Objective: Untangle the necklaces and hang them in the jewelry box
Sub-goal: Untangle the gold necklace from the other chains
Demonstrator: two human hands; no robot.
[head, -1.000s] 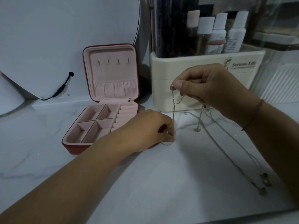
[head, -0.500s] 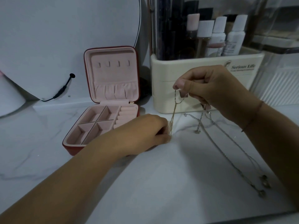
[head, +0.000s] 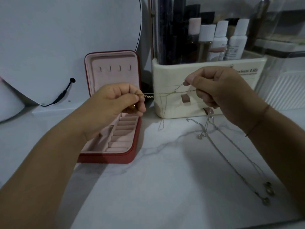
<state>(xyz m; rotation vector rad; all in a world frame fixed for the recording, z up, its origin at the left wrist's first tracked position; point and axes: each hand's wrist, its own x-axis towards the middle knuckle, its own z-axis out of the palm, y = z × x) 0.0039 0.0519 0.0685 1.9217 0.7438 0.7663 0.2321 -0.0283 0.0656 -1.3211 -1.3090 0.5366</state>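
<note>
Gold necklace spans between left hand and right hand, both pinching it; perhaps knotted midway.

The one camera sat on my head and looked forward and down across the marble tabletop. It was near the work: my forearms came in from the bottom corners, and my left hand and right hand met about mid-picture, pinching the gold chain between them. Straight ahead, at the far side of the table, the view took in the jewelry box with its lid upright and, just right of it, the cream organizer with bottles in its top. The wide lens bent the edges. The dim, glossy upper right corner was perhaps a clear cover.
</note>
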